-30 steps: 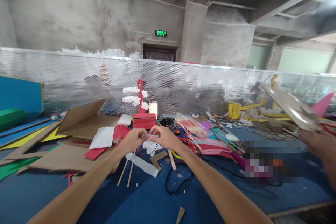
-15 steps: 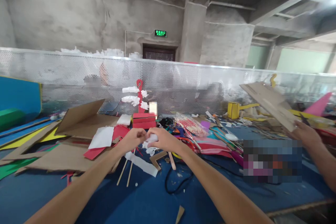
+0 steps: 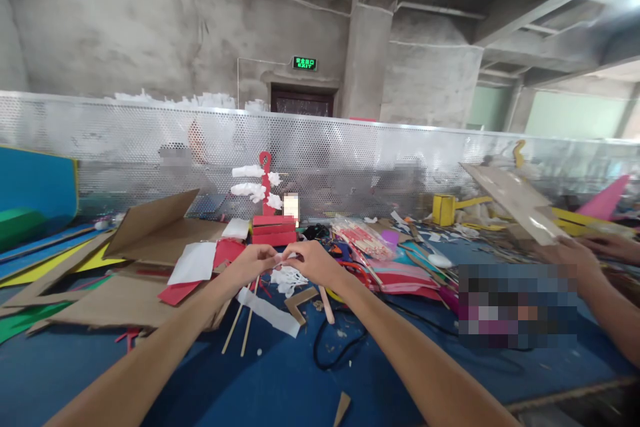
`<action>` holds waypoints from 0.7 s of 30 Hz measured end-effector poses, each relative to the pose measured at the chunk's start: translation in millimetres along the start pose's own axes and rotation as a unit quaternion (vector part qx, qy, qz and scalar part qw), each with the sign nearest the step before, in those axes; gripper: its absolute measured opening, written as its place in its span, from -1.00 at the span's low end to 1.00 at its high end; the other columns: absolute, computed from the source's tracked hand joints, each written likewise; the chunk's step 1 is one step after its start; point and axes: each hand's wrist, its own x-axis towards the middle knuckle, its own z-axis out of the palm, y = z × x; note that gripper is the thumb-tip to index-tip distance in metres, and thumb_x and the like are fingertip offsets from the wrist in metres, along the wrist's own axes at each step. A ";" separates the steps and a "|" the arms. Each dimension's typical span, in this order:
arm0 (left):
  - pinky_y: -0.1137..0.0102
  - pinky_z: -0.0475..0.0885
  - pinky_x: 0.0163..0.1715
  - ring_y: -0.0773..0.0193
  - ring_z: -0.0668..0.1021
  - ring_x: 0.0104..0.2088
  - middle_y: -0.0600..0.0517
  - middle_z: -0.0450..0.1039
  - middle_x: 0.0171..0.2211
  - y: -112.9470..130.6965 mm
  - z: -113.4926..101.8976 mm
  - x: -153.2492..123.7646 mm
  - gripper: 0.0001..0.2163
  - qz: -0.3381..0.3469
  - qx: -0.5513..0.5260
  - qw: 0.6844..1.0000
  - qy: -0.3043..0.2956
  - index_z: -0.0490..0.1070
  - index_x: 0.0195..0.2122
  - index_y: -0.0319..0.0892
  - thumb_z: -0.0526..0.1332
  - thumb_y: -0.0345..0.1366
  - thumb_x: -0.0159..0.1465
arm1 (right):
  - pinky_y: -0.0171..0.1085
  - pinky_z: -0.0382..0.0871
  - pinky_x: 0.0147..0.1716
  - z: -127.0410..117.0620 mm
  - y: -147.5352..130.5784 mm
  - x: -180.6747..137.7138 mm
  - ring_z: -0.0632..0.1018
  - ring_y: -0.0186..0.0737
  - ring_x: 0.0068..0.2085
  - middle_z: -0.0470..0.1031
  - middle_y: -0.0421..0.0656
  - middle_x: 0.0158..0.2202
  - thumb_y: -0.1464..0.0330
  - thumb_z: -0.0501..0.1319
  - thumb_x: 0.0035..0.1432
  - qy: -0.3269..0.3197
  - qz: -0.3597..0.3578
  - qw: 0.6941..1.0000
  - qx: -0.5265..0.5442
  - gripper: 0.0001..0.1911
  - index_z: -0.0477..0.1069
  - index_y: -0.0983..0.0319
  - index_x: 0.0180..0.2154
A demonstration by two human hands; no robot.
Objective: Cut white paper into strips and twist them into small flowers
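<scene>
My left hand and my right hand meet over the blue table, fingers pinched together on a small white piece of tissue held between them. Just below the hands lies a crumpled white tissue bit. Behind them stands a red cardboard model with white tissue tufts stuck to its upright post.
Brown cardboard sheets, red and white paper scraps, wooden sticks, a black cable and a packet of sticks litter the table. A perforated metal screen runs behind. Another person's hands hold a cardboard panel at right.
My hands stayed together, working the white tissue; the lump seen half a second ago is now smaller between my fingertips. The other person's cardboard panel shifted and tilted at right.
</scene>
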 end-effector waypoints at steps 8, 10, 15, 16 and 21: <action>0.47 0.29 -0.51 0.38 0.41 -0.56 -0.01 0.50 -0.50 -9.0 -0.1 3.0 -0.66 -0.003 -0.041 0.999 -0.011 0.40 -0.43 -0.27 0.29 -0.03 0.04 | -0.42 0.03 -0.52 -3.3 -3.7 -0.2 0.23 -0.42 -0.58 0.24 -0.32 -0.66 0.27 0.24 0.12 0.018 0.025 0.999 0.016 -0.83 0.52 0.23 -0.35; 0.46 0.31 -0.48 0.38 0.42 -0.54 0.00 0.50 -0.49 -11.6 -0.1 3.9 -0.67 -0.006 -0.050 0.999 -0.015 0.40 -0.42 -0.27 0.30 -0.05 0.04 | -0.42 0.02 -0.52 -3.6 -5.2 -0.3 0.23 -0.43 -0.58 0.24 -0.33 -0.65 0.28 0.25 0.10 0.022 0.032 0.999 0.019 -0.85 0.49 0.24 -0.35; 0.45 0.32 -0.47 0.37 0.42 -0.53 -0.02 0.50 -0.47 -13.5 -0.3 4.7 -0.67 -0.011 -0.047 0.999 -0.019 0.41 -0.39 -0.27 0.29 -0.05 0.06 | -0.42 0.04 -0.52 -2.8 -4.0 -1.1 0.25 -0.42 -0.56 0.26 -0.33 -0.62 0.29 0.23 0.11 0.023 0.038 0.998 0.036 -0.85 0.43 0.25 -0.39; 0.45 0.31 -0.47 0.37 0.42 -0.54 -0.02 0.50 -0.47 -13.5 -0.5 4.5 -0.67 -0.011 -0.044 0.999 -0.019 0.41 -0.40 -0.27 0.29 -0.05 0.05 | -0.42 0.05 -0.52 -2.3 -3.5 -1.4 0.26 -0.42 -0.56 0.27 -0.32 -0.61 0.29 0.23 0.11 0.024 0.039 0.998 0.042 -0.85 0.43 0.25 -0.39; 0.45 0.30 -0.49 0.38 0.41 -0.56 -0.01 0.49 -0.49 -14.9 -1.7 4.5 -0.66 -0.008 -0.045 0.999 -0.018 0.40 -0.41 -0.27 0.30 -0.04 0.03 | -0.43 0.17 -0.48 1.5 -2.5 -1.7 0.38 -0.39 -0.51 0.43 -0.25 -0.49 0.33 0.24 0.09 0.023 0.044 0.993 0.108 -0.89 0.43 0.25 -0.37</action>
